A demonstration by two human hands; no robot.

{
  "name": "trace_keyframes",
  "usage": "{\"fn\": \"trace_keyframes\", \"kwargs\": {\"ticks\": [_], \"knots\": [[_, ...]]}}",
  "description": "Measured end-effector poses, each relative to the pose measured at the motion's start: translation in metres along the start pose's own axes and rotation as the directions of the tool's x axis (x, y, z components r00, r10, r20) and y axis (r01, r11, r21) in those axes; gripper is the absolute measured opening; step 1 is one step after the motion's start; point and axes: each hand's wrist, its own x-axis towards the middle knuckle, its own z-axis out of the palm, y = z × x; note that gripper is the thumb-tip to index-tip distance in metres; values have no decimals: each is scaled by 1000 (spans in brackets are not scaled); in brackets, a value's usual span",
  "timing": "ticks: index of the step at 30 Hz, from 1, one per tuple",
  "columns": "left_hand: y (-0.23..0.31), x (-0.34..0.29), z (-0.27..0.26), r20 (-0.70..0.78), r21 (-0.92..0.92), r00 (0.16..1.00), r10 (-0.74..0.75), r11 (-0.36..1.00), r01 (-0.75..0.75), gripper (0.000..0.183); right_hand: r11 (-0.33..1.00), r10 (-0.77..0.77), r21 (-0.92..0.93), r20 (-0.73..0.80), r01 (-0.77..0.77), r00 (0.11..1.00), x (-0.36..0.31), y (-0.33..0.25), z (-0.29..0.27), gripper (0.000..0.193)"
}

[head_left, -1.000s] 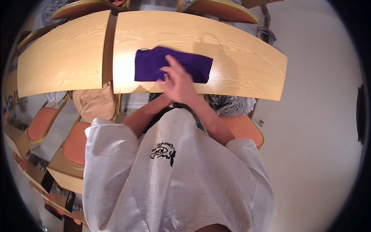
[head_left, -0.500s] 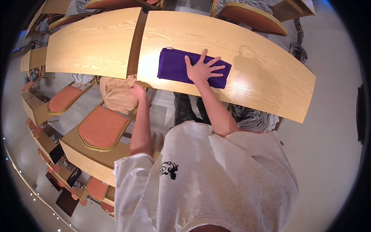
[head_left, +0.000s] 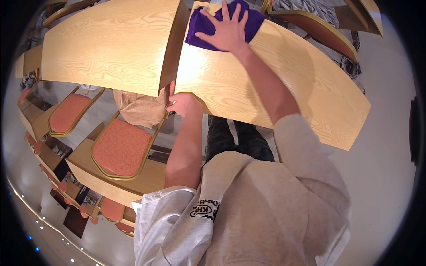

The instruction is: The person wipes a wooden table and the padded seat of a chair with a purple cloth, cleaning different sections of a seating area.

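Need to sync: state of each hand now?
Left hand: fingers curled near the table; grip cannot be told.
Right hand: open, fingers spread on the purple cloth.

You are facing a wood-grained bench [head_left: 306, 80], a matching table [head_left: 106, 48] standing at its left. Orange-seated chairs [head_left: 122, 148] are resting on grey floor [head_left: 100, 111] at left; small lights [head_left: 37, 227] are glinting near left; a pale expanse [head_left: 377, 177] is spreading right.
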Motion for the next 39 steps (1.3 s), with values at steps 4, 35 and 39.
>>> {"fn": "trace_keyframes", "kwargs": {"ticks": [4,35,39], "knots": [[-2,-1,3,-144,-95,990,7,995,-21,46,725,-686,406,349,557,639,-109,-21,-28,68],[-21,50,-20,689,697,346,637,-453,-556,32,822,-372,530,222,209,901,-199,-7,-28,48],[-1,116,-27,708,643,181,683,-516,-566,29,973,-32,232,189,-13,982,-346,199,-51,56]]}}
